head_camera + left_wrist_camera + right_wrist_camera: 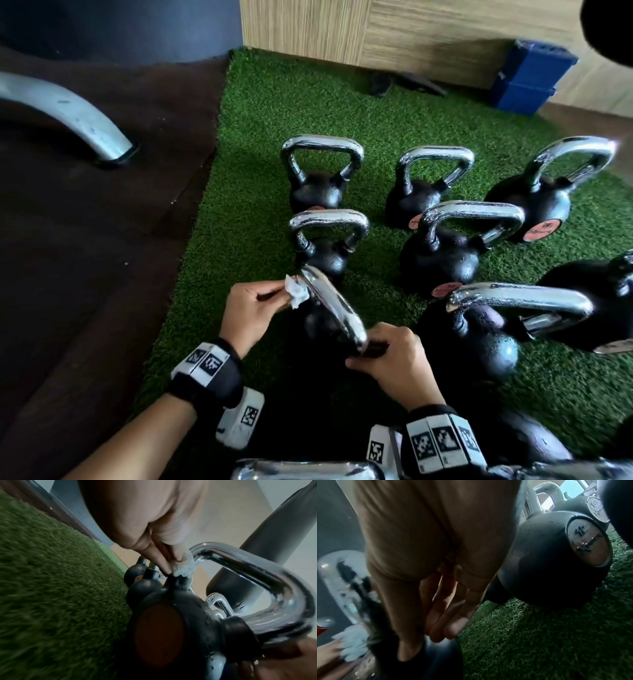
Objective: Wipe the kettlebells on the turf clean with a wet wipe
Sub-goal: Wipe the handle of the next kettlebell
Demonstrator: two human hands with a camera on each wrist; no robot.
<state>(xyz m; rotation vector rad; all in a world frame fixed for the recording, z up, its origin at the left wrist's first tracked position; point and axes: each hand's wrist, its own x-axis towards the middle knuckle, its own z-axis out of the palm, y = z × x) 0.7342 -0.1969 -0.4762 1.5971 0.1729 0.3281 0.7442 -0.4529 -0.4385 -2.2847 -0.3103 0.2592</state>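
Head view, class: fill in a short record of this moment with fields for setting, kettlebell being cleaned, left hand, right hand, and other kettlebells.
setting: green turf beside a dark floor, wooden wall behind
kettlebell being cleaned: nearest small kettlebell, black body, chrome handle
left hand: left hand pinches a white wet wipe against the handle's far end
right hand: right hand holds the handle's near end
other kettlebells: several stand upright in rows on the turf
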